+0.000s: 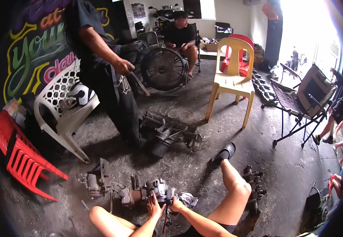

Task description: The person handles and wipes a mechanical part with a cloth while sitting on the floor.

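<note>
On the floor between my bent legs lies a grey metal machine housing (157,185), joined at its left to a rusty brown cylindrical section (132,196). My left hand (154,206) rests against the near side of the housing, its fingers stretched out over the metal. Just right of it, my right hand (176,205) has its fingers closed at a dark ribbed part (164,200); what exactly it grips is too small to tell. A crumpled clear plastic bag (189,200) lies beside my right hand. A thin red rod or tube (166,222) shows below the hands.
A large greasy gearbox-like casting (169,132) lies ahead, with another metal housing (97,182) to the left. Several dark machine parts (254,183) lie beyond my right leg. A standing person (112,71) holds a flat tool. Nearby are white (67,118), yellow (234,81) and red chairs (27,162).
</note>
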A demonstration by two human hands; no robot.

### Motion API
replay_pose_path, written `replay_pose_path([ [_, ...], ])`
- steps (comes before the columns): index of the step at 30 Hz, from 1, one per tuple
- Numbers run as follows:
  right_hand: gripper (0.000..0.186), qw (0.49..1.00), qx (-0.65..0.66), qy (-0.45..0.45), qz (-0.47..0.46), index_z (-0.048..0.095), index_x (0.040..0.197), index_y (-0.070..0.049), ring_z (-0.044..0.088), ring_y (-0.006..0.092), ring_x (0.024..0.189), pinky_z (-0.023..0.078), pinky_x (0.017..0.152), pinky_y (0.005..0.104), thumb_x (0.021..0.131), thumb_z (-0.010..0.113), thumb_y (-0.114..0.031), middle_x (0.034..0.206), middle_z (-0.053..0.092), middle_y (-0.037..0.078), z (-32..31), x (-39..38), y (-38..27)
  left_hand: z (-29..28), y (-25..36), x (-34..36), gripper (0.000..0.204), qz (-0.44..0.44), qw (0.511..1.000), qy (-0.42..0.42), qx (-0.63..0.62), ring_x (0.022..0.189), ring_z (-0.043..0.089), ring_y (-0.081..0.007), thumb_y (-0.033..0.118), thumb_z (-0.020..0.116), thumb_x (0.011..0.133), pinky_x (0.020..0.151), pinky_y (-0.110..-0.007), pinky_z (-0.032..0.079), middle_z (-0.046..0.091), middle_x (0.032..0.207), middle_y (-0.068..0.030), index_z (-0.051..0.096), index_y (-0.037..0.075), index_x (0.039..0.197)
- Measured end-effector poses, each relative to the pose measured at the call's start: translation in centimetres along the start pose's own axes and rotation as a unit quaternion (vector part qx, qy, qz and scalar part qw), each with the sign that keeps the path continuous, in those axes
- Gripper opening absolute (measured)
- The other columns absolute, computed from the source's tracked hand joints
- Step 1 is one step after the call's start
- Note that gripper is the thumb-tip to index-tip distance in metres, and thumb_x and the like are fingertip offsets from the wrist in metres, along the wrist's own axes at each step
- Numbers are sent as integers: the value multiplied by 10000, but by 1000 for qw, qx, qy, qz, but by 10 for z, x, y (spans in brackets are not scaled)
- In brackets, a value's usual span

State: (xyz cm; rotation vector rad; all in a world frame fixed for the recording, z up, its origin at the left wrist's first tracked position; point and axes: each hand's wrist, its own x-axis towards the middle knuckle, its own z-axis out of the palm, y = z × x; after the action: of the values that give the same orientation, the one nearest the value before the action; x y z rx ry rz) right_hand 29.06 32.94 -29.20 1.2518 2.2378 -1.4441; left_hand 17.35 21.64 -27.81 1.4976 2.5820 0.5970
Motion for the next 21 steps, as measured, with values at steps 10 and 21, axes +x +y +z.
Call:
replay_pose_path([
  [10, 963, 999, 15, 25, -25, 43, 1370, 151, 608, 419, 953, 485, 804, 438, 781, 622, -345, 999, 591, 337, 15, -16, -12, -15, 14, -1, 997, -31, 999, -26, -12, 1337, 245, -376, 325, 722, 718, 1065, -496, 241, 277, 1426, -216, 98, 72, 1454],
  [21, 1025, 998, 30, 33, -32, -54, 1349, 165, 623, 450, 815, 513, 721, 459, 766, 649, -301, 867, 607, 343, 16, -18, -15, -11, 16, 8, 1058, -43, 999, -9, -30, 1342, 241, -365, 296, 760, 663, 1053, -494, 246, 282, 1431, -207, 96, 77, 1458],
])
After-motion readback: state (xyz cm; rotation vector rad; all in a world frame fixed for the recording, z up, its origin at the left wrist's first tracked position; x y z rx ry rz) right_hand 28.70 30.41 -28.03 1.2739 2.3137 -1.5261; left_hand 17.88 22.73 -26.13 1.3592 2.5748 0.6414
